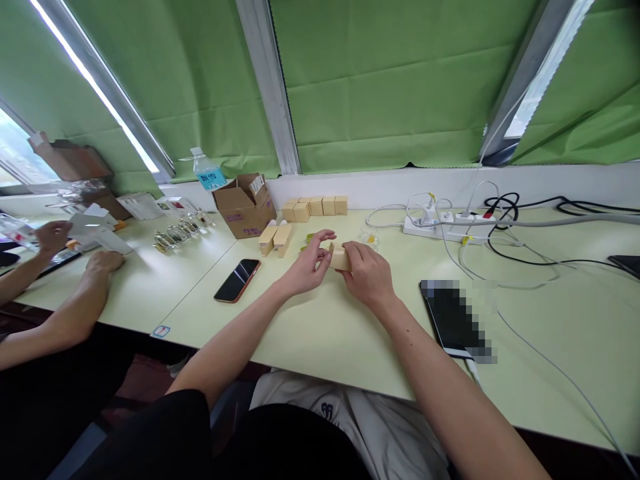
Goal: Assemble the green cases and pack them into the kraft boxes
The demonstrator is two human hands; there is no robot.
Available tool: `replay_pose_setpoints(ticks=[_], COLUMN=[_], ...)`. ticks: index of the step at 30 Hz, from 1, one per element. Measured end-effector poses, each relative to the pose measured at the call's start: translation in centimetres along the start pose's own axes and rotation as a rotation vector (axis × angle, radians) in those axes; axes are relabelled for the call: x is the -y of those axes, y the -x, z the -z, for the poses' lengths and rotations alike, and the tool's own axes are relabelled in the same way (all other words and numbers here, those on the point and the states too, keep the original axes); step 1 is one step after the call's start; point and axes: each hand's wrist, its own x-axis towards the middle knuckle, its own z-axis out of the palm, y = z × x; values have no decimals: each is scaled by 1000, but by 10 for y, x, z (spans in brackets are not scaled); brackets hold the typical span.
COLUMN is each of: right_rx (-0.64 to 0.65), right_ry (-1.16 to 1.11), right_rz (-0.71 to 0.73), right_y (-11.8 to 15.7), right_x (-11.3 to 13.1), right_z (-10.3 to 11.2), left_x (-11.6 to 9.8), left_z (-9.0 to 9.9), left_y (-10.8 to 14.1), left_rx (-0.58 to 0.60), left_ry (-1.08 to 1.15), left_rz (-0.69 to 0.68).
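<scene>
A small tan cardboard box (339, 258) is held just above the table, its left end facing my left hand. My right hand (369, 270) is closed around its right end, fingers over the top and thumb below. My left hand (306, 265) is beside the left end, fingers curved and apart; whether a fingertip touches the flap there is hard to tell. Behind my left hand a green item (309, 238) is partly hidden. A clear roll with a yellow spot (370, 240) lies behind my right hand.
Several small tan boxes (329, 205) stand by the wall, near two longer ones (283, 238) and an open carton (247, 217). A phone (237, 280) lies left, a tablet (453, 317) right. Cables run from a power strip (447, 230). A co-worker's hand (105, 261) is at left.
</scene>
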Motion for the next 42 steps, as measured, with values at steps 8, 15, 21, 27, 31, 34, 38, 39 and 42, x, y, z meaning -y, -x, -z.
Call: replay_pose_setpoints(ticks=[8,15,21,27,31,34,38,39,42], right_rx=[-47,-127,-133,-165,-188,-187,-188,-186,-171], right_ry=[51,40,-9,-82,-142,-171,-209,-217,-224], right_rz=[80,127,95,-5,-60,-74,-102,-107,-113], right_y=[1,1,2,2,1,1,2,2,2], right_x=[-6,-10,-12,-17,-19,-20,-21,-21,-21], right_z=[-7,-15,-20,-23,-25,-27,-28,-27,-26], left_x=[4,19,31,27,26,26,29,30,32], left_z=[5,-6,-6,-5,-6,-7,-8,-9,-11], left_y=[0,-3,-7,-7,-5,-4,-7,-8,-9], left_rx=[89,-66,-224,-267,-261,-280,-339,-344,-351], left_ry=[47,48,-1,-172,-176,-127,-74,-58,-27], left_rz=[-1,-41,-107,-228,-184,-175,-169,-163,-129])
